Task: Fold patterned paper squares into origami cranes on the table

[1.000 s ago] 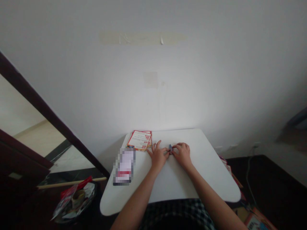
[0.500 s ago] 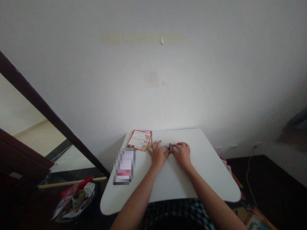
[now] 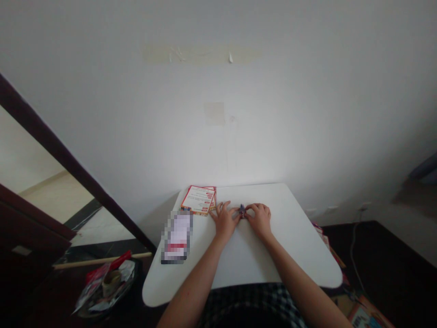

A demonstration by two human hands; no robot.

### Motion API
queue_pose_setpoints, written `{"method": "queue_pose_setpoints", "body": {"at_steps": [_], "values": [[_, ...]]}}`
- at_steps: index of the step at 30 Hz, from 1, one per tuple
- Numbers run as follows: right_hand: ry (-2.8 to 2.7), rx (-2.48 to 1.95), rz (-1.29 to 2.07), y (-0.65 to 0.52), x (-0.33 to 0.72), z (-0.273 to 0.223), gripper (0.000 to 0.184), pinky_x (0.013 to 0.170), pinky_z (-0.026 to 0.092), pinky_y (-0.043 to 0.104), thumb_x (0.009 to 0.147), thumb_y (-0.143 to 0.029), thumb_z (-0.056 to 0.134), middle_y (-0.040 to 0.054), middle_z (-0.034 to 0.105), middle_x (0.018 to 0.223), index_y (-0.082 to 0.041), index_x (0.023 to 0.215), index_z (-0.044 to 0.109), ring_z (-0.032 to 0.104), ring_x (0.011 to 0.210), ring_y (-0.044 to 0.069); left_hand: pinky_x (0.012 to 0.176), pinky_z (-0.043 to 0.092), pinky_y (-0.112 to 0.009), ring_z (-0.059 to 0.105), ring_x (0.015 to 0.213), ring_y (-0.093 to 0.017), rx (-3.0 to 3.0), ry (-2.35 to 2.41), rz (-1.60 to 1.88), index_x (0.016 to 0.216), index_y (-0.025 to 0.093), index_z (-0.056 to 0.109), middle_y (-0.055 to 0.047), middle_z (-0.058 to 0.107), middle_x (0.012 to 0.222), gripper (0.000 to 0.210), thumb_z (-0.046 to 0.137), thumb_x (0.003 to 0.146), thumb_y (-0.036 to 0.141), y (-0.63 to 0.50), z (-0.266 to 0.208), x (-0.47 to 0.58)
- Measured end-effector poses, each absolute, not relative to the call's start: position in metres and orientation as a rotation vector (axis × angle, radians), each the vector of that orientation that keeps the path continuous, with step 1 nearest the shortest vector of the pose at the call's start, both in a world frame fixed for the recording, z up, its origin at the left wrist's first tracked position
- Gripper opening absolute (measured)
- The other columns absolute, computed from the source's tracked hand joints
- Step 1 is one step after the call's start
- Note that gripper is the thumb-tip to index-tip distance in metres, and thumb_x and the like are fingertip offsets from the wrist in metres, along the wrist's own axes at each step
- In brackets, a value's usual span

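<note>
A small dark bluish-purple piece with a reddish lower part [image 3: 242, 210] stands on the white table [image 3: 246, 255], between my two hands. It looks like a little folded shape, but it is too small to make out its kind. My left hand [image 3: 225, 222] pinches its left side with thumb and index finger, the other fingers spread toward the cards. From the other side my right hand [image 3: 260, 219] grips it with the fingertips, its fingers curled. The fingertips hide part of the piece.
Red-bordered printed cards [image 3: 199, 199] lie stacked at the table's back left. A pixelated phone-like slab [image 3: 177, 237] rests in front of them. The wall [image 3: 252, 155] rises behind the table. On the floor at left stands a bin with wrappers [image 3: 109, 287].
Both hands keep their place on the small piece. Its pointed top looks slightly wider and turned a little; the fingertips have shifted only slightly.
</note>
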State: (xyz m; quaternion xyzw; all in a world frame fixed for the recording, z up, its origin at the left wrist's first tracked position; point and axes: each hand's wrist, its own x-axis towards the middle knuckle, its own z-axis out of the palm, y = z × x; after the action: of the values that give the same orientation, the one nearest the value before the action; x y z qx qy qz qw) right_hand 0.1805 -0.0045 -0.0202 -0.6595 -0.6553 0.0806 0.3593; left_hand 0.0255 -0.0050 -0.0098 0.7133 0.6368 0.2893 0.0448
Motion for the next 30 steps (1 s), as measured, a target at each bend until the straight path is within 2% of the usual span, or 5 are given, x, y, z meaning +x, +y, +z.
{"method": "queue_pose_setpoints", "body": {"at_steps": [7,13,23,30], "values": [[-1.695,-1.733,0.217,-0.0055,0.1799,-0.0176,0.018,0.103,0.027,0.045,0.081,-0.032,0.068,0.0050,0.062,0.110,-0.031,0.098,0.071,0.044,0.115,0.028,0.109,0.009,-0.071,0.035,0.135,-0.034,2.154,1.946,0.890,0.101,0.040,0.074,-0.001,0.055,0.140,0.021,0.069,0.080,0.041,-0.0064,-0.0053,0.0255],[-1.710,-1.775,0.225,-0.0067,0.1796,-0.0159,0.025,0.104,0.027,0.042,0.081,-0.033,0.068,0.0037,0.061,0.114,-0.035,0.106,0.071,0.043,0.116,0.026,0.110,0.012,-0.069,0.036,0.135,-0.031,2.139,1.964,0.849,0.099,0.040,0.073,0.001,0.056,0.139,0.020,0.068,0.080,0.044,-0.0057,-0.0052,0.0241],[-1.705,-1.747,0.229,-0.0070,0.1802,-0.0158,0.015,0.106,0.025,0.044,0.082,-0.033,0.066,0.0037,0.062,0.114,-0.033,0.095,0.075,0.045,0.117,0.026,0.109,0.012,-0.070,0.038,0.133,-0.031,2.133,1.915,0.878,0.090,0.036,0.074,0.001,0.060,0.134,0.013,0.072,0.078,0.042,-0.0045,-0.0077,0.0233],[-1.730,-1.680,0.228,-0.0090,0.1812,-0.0146,0.014,0.106,0.025,0.046,0.084,-0.028,0.062,0.0016,0.066,0.114,-0.030,0.090,0.074,0.047,0.116,0.025,0.109,0.012,-0.069,0.038,0.133,-0.031,2.161,1.837,0.925,0.086,0.038,0.075,0.004,0.060,0.134,0.014,0.078,0.072,0.040,-0.0029,-0.0105,0.0174]]}}
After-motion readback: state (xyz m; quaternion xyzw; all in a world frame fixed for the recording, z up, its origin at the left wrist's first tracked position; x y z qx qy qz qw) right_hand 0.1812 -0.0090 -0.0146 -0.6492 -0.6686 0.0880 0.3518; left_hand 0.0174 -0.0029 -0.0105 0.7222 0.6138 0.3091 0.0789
